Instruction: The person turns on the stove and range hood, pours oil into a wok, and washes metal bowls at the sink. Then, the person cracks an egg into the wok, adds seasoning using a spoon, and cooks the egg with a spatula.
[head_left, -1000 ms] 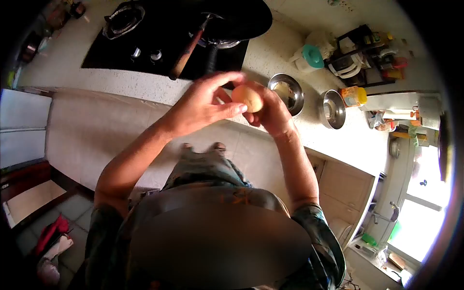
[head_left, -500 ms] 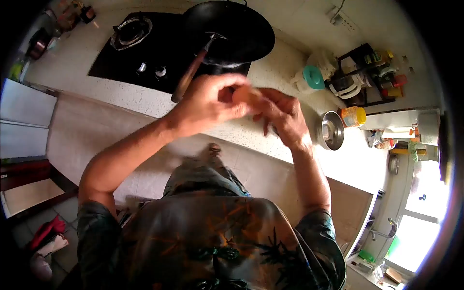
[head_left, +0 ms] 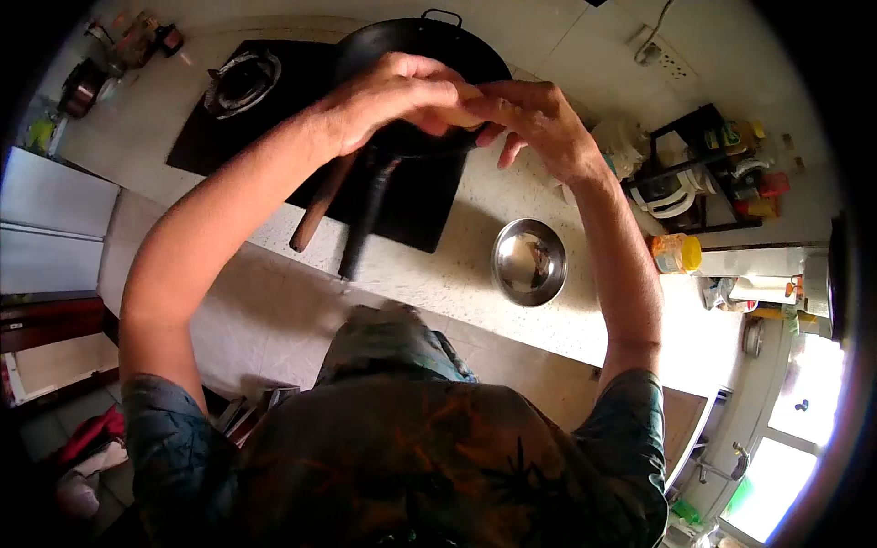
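Note:
My left hand [head_left: 402,96] and my right hand [head_left: 539,123] meet over the near right side of a black wok [head_left: 438,41]. Between their fingertips they grip what looks like a light-brown egg [head_left: 462,108]. Fingers cover much of it, so I cannot tell whether its shell is cracked. The wok sits on a black gas hob [head_left: 420,215], its long black handle [head_left: 368,215] pointing toward me. Beside that handle, the wooden handle [head_left: 322,205] of a spatula sticks out from under my left wrist; its head is hidden.
A shiny steel bowl [head_left: 530,262] stands on the speckled counter [head_left: 475,205], right of the hob. Farther right are a yellow-lidded jar [head_left: 676,253] and a black rack [head_left: 703,169] of kitchen goods. A second burner [head_left: 242,82] lies left of the wok.
Both hands have risen away from me, from the counter's front edge to over the wok, still gripping the egg. The steel bowl appears farther left, apart from the jar. The wok's long handle now shows.

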Demonstrator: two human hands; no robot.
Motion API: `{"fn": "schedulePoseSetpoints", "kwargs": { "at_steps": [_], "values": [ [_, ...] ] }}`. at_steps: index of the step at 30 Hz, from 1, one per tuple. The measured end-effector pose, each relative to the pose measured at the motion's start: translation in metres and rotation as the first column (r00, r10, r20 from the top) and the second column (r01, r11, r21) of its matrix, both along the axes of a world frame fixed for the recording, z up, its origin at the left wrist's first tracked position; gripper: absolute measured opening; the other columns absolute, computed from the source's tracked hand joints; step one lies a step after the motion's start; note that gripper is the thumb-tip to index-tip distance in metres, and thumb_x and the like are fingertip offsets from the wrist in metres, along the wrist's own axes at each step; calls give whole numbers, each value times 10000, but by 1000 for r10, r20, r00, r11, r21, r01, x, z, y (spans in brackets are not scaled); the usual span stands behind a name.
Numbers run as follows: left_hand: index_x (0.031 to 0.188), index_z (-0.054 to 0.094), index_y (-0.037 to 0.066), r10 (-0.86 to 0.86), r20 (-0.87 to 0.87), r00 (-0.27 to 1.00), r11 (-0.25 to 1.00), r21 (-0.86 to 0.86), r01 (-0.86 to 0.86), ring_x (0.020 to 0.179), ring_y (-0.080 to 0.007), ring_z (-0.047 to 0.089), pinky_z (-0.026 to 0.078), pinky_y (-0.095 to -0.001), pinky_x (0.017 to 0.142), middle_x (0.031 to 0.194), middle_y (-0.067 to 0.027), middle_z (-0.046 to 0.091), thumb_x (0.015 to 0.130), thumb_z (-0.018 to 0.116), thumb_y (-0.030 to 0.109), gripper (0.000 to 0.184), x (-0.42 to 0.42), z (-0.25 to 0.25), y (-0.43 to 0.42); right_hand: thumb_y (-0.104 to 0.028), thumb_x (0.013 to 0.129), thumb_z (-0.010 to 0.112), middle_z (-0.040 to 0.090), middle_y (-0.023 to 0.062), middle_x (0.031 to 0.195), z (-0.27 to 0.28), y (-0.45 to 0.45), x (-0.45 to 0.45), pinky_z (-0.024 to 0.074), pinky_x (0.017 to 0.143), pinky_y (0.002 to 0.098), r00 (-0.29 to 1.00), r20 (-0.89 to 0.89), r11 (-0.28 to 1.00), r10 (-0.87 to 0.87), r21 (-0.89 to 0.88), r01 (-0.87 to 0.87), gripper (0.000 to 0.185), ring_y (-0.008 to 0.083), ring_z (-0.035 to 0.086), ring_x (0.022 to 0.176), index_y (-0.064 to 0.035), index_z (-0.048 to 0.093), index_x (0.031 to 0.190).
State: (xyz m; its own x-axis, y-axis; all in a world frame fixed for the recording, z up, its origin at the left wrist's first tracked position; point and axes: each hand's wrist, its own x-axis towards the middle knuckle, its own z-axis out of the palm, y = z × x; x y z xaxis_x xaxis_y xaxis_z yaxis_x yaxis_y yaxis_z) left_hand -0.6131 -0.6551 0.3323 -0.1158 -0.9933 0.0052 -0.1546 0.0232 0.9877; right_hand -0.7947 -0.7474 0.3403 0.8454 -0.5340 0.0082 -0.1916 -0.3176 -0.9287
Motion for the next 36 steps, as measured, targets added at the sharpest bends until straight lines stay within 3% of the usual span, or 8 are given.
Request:
{"fn": "schedulePoseSetpoints", "kwargs": {
  "at_steps": [3,7,14,20,22,26,28,36],
  "values": [
    [1023,565,8,89,-19,996,996,12,-89,736,-171,587,485,-280,705,928,-107,600,762,572,258,362,4,-6,-21,-279,821,530,590,119,832,-7,-23,7,501,495,245,999,-34,1000,21,0,-21,373,154,577,676,32,567,1023],
    [1083,534,42,41,74,996,999,24,-43,853,-134,547,476,-255,696,975,-65,573,775,567,301,404,19,-8,-46,-259,813,535,582,123,846,-6,-42,25,511,527,257,998,-57,999,-16,-36,14,329,166,576,707,15,585,989],
    [946,544,13,24,36,999,988,151,-29,716,-153,581,499,-270,623,840,-70,594,799,570,148,201,45,-8,-95,-240,744,580,584,109,811,-10,-80,60,532,585,300,990,-130,997,-62,-51,56,307,187,578,710,15,602,913],
    [949,558,32,-32,-9,999,989,146,33,706,-150,574,489,-269,602,830,-50,593,785,595,181,225,70,-37,-127,-336,728,651,615,127,796,-37,-115,80,526,478,292,996,45,981,75,176,-82,400,195,587,623,32,613,880],
    [926,566,35,-6,132,991,994,111,-9,692,-154,567,485,-278,592,816,-55,587,779,603,209,230,74,-47,-134,-349,731,635,604,181,904,-40,-114,91,545,531,341,995,-95,986,-15,165,31,496,294,592,743,67,565,991],
    [877,568,37,52,170,984,984,157,-79,677,-162,559,476,-290,576,792,-60,580,754,619,196,208,82,-61,-136,-237,719,609,583,110,799,-55,-112,96,539,611,319,990,17,983,142,118,-143,326,195,578,703,34,598,899],
    [878,569,38,55,190,980,982,168,-87,678,-163,560,475,-294,574,789,-66,580,751,625,201,214,87,-73,-140,-233,702,632,585,116,790,-78,-125,116,541,627,331,982,-185,994,-30,95,49,341,200,579,703,52,594,885],
    [964,570,-7,118,337,934,982,103,-161,706,-142,578,491,-245,663,816,-82,589,660,643,204,377,93,-91,-141,-232,705,643,595,111,783,-111,-145,132,535,631,303,988,-156,988,6,154,18,347,183,584,679,58,598,889]
  ]
}}
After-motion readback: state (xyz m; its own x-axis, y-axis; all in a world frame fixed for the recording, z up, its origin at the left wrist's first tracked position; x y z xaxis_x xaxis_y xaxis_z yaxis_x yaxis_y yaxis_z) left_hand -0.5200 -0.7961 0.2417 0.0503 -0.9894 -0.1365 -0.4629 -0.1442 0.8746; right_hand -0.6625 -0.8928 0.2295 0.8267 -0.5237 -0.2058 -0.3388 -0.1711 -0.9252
